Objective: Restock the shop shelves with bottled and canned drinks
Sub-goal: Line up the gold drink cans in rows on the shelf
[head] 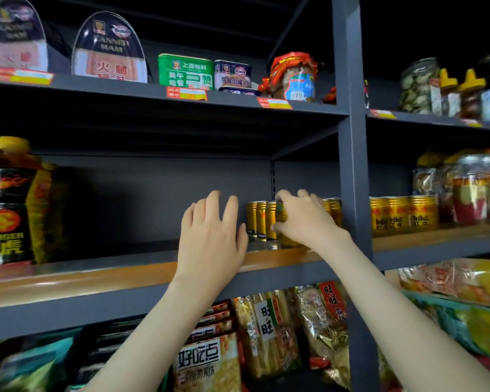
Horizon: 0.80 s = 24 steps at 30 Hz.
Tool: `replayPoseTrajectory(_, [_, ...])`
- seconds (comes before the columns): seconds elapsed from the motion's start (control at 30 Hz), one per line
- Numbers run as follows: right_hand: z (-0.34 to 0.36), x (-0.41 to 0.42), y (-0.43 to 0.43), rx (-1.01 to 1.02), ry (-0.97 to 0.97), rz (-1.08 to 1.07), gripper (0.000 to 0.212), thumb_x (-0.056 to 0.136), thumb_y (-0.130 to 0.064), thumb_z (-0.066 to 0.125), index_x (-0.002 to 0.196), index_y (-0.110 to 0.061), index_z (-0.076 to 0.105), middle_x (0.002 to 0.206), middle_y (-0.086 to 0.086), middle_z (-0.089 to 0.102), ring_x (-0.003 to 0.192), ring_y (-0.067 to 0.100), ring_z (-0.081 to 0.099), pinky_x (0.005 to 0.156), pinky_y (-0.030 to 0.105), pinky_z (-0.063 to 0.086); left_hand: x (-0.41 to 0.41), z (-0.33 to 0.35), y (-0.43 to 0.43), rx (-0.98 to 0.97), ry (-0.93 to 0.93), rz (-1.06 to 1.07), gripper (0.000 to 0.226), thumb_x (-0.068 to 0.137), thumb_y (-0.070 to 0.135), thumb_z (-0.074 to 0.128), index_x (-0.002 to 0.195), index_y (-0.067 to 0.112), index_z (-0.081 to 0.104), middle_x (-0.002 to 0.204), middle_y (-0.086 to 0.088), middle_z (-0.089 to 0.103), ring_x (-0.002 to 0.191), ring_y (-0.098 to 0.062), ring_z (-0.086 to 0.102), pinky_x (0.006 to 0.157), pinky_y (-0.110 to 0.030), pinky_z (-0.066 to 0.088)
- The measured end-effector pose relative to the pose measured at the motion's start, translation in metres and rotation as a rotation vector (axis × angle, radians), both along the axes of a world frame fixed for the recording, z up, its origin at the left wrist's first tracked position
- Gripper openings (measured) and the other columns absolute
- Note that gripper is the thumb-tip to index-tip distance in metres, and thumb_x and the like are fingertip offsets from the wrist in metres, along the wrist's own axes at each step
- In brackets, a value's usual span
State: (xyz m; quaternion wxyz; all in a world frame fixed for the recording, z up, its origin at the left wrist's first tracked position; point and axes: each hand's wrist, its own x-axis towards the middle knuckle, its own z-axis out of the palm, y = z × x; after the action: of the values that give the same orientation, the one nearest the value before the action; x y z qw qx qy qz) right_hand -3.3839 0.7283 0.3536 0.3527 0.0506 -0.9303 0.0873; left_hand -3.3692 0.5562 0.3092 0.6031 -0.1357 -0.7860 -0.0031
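- The right hand [304,222] reaches into the middle shelf just right of the view's centre. Its fingers curl over the top of a gold drink can [280,219] and its thumb presses the can's lower side.
- That can stands upright in the front of a row of gold cans [259,220], close to the grey upright post [351,165] at its 3 o'clock. I cannot tell whether its base bears on the board.
- The left hand [210,239] is at the can's 9 o'clock, raised over the shelf's front edge with straight, spread fingers, and holds nothing. Its thumb lies just beside the leftmost can; contact is unclear.
- The wooden shelf board [96,278] runs toward 9 o'clock, where Hot Tiger bottles [6,216] stand at the edge of the view.
- Past the post, at 3 o'clock, more Red Bull cans [402,215] stand in the next bay.
- At 12 o'clock, the shelf above carries canned ham tins [108,49] and a green luncheon meat tin [186,70].
- At 6 o'clock, below, stand snack packets [269,329].
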Motion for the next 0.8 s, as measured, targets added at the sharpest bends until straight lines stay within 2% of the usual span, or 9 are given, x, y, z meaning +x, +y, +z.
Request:
replayPoseTrajectory(0.07, [-0.004, 0.004, 0.001, -0.045, 0.066, 0.167, 0.066, 0.083, -0.031, 0.073, 0.137, -0.026, 0.036, 0.140, 0.008, 0.034, 0.133, 0.026, 0.029, 0.102, 0.036, 0.038, 0.000, -0.001, -0.001, 0.001, 0.015, -0.010, 0.043, 0.087, 0.029, 0.057, 0.121, 0.004, 0.059, 0.119, -0.023, 0.059, 0.102, -0.039, 0.061, 0.085, -0.047, 0.051])
replayPoseTrajectory(0.17, [-0.014, 0.010, -0.003, 0.030, 0.262, 0.310, 0.065, 0.081, -0.020, 0.075, 0.135, -0.026, 0.039, 0.137, 0.002, 0.028, 0.131, 0.018, 0.025, 0.092, 0.025, 0.044, 0.000, -0.001, -0.002, 0.021, 0.014, -0.046, 0.048, 0.081, 0.026, 0.070, 0.121, 0.002, 0.059, 0.117, -0.024, 0.060, 0.100, -0.040, 0.062, 0.084, -0.048, 0.052])
replayPoseTrajectory(0.23, [-0.018, 0.014, -0.004, 0.081, 0.450, 0.364, 0.066, 0.079, -0.013, 0.077, 0.133, -0.024, 0.041, 0.135, 0.002, 0.028, 0.129, 0.019, 0.025, 0.094, 0.031, 0.050, 0.002, 0.000, -0.003, 0.042, 0.031, -0.096, 0.048, 0.082, 0.026, 0.067, 0.122, 0.002, 0.058, 0.117, -0.024, 0.060, 0.100, -0.040, 0.062, 0.084, -0.048, 0.052])
replayPoseTrajectory(0.33, [-0.023, 0.027, -0.004, 0.201, 0.776, 0.397, 0.072, 0.073, -0.006, 0.080, 0.130, -0.021, 0.038, 0.134, 0.008, 0.029, 0.128, 0.027, 0.030, 0.097, 0.034, 0.046, 0.013, -0.001, -0.001, 0.052, 0.073, -0.207, 0.053, 0.084, 0.025, 0.063, 0.130, 0.002, 0.052, 0.123, -0.021, 0.057, 0.109, -0.038, 0.059, 0.091, -0.049, 0.050])
replayPoseTrajectory(0.43, [-0.039, 0.059, -0.005, 0.288, 0.959, 0.434, 0.055, 0.083, -0.012, 0.068, 0.128, -0.019, 0.037, 0.132, 0.011, 0.028, 0.128, 0.030, 0.032, 0.103, 0.035, 0.042, 0.028, -0.013, 0.002, 0.035, 0.120, -0.376, 0.066, 0.083, 0.020, 0.067, 0.141, 0.005, 0.038, 0.135, -0.018, 0.050, 0.126, -0.033, 0.048, 0.104, -0.050, 0.041])
replayPoseTrajectory(0.5, [-0.062, 0.080, -0.004, 0.290, 0.977, 0.476, 0.046, 0.089, -0.018, 0.061, 0.126, -0.021, 0.036, 0.130, 0.010, 0.028, 0.128, 0.030, 0.032, 0.108, 0.034, 0.039, 0.040, -0.033, 0.008, 0.005, 0.115, -0.516, 0.071, 0.085, 0.021, 0.063, 0.145, 0.009, 0.028, 0.142, -0.017, 0.043, 0.135, -0.030, 0.038, 0.111, -0.049, 0.034])
replayPoseTrajectory(0.6, [-0.114, 0.106, -0.001, 0.184, 0.915, 0.562, 0.050, 0.085, -0.014, 0.069, 0.123, -0.022, 0.037, 0.127, 0.010, 0.031, 0.126, 0.031, 0.035, 0.109, 0.033, 0.038, 0.054, -0.082, 0.020, -0.060, -0.015, -0.750, 0.079, 0.084, 0.022, 0.071, 0.145, 0.006, 0.023, 0.148, -0.019, 0.035, 0.141, -0.030, 0.031, 0.113, -0.050, 0.031])
replayPoseTrajectory(0.73, [-0.193, 0.136, -0.011, -0.130, 0.655, 0.685, 0.062, 0.073, -0.008, 0.083, 0.118, -0.017, 0.041, 0.126, 0.010, 0.035, 0.126, 0.029, 0.039, 0.107, 0.038, 0.040, 0.063, -0.156, 0.023, 0.075, -0.452, -1.060, 0.078, 0.080, 0.024, 0.076, 0.142, 0.005, 0.033, 0.146, -0.011, 0.041, 0.136, -0.027, 0.041, 0.108, -0.051, 0.038])
replayPoseTrajectory(0.8, [-0.229, 0.146, -0.016, -0.293, 0.461, 0.684, 0.067, 0.071, -0.007, 0.084, 0.121, -0.020, 0.041, 0.128, 0.006, 0.035, 0.129, 0.019, 0.036, 0.109, 0.033, 0.037, 0.070, -0.192, 0.018, 0.157, -0.650, -1.145, 0.079, 0.077, 0.031, 0.074, 0.141, 0.024, 0.029, 0.136, -0.007, 0.049, 0.127, -0.022, 0.051, 0.102, -0.044, 0.045])
